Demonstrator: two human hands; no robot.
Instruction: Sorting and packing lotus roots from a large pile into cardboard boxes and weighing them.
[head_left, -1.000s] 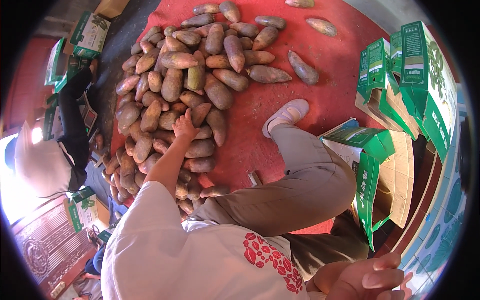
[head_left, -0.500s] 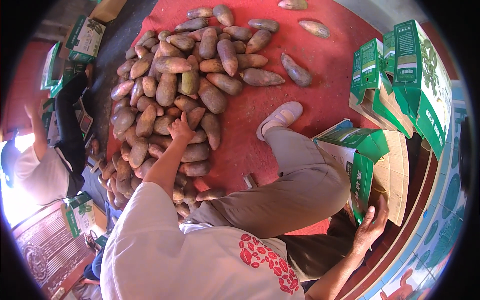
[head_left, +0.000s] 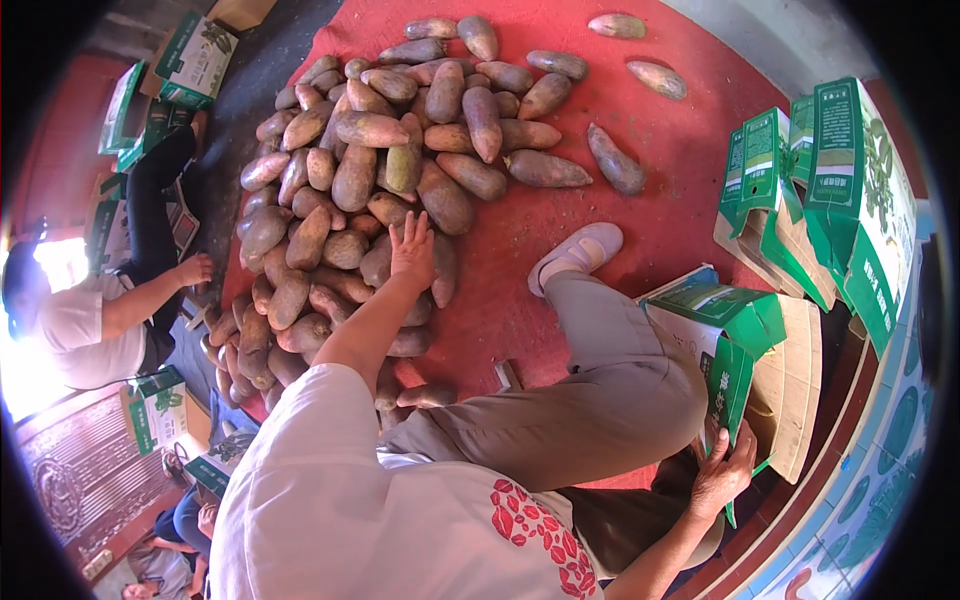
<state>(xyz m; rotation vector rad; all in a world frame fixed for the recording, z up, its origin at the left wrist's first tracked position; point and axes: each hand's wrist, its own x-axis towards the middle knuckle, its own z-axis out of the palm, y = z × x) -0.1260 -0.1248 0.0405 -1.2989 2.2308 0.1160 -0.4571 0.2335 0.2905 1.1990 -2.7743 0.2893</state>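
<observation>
A large heap of brown-red root vegetables (head_left: 352, 178), long and tapered, is piled on a red sheet (head_left: 510, 255). Over the heap's right side my left hand (head_left: 411, 252) has its fingers spread, palm down, with nothing held; what lies under the palm is hidden. At my right side, beyond my bent knee, sits an open green-and-white carton (head_left: 715, 310) with its flaps out. My right hand (head_left: 724, 472) grips the near edge of that carton's green flap, thumb and fingers bent against it.
More green cartons (head_left: 845, 180) stand at the far right by a tiled wall. Loose roots (head_left: 617, 160) lie apart from the heap. My shoe (head_left: 578, 256) rests on the sheet. At the left sits another person (head_left: 100, 310), with a carton (head_left: 160, 410) nearby.
My left hand has shifted rightward over the heap, and its fingers have spread. My right hand has closed on the carton's flap edge. The other person's arm has come down.
</observation>
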